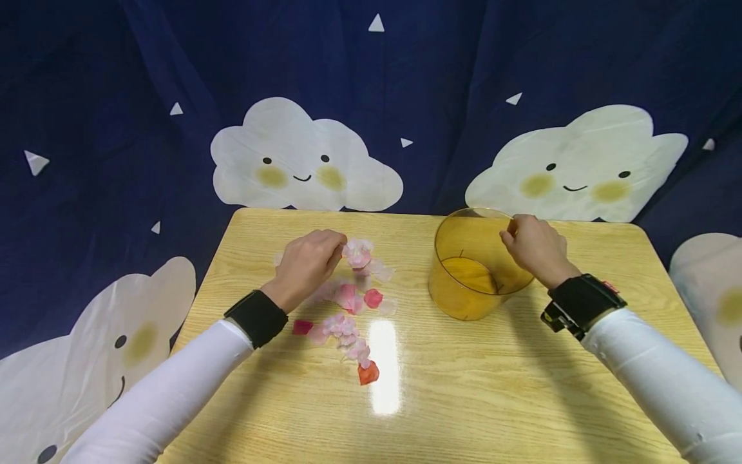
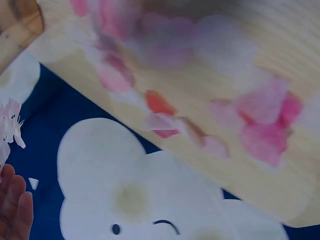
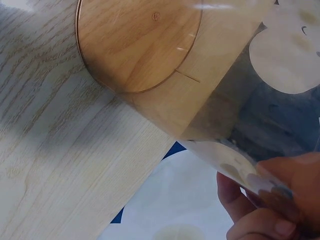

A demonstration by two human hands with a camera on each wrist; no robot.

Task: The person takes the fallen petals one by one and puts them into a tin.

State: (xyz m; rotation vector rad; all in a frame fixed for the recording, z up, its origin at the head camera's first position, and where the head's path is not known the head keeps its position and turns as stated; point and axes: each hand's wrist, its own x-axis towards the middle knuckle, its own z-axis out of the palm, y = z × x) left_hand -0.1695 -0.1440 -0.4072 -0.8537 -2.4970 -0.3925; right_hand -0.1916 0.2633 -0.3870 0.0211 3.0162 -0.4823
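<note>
My right hand (image 1: 536, 248) grips the rim of a clear amber bucket (image 1: 460, 303) on the table. In the right wrist view, the thumb and fingers (image 3: 255, 222) pinch its see-through wall from both sides. The round bottom of the bucket shows wood grain through it. My left hand (image 1: 310, 264) holds a bunch of pale pink petals (image 1: 358, 250) at its fingertips. Those petals (image 2: 9, 122) also appear beside the fingers (image 2: 17, 200) at the left edge of the left wrist view. Below and around that hand lie scattered pink petals (image 1: 346, 298), partly hidden by it.
The light wooden table (image 1: 464, 386) carries more loose petals, including a red petal (image 1: 368, 372) nearest the front and a dark pink petal (image 1: 302, 327). A navy cloth (image 1: 429, 64) with white smiling clouds (image 1: 307, 148) hangs behind the table's far edge.
</note>
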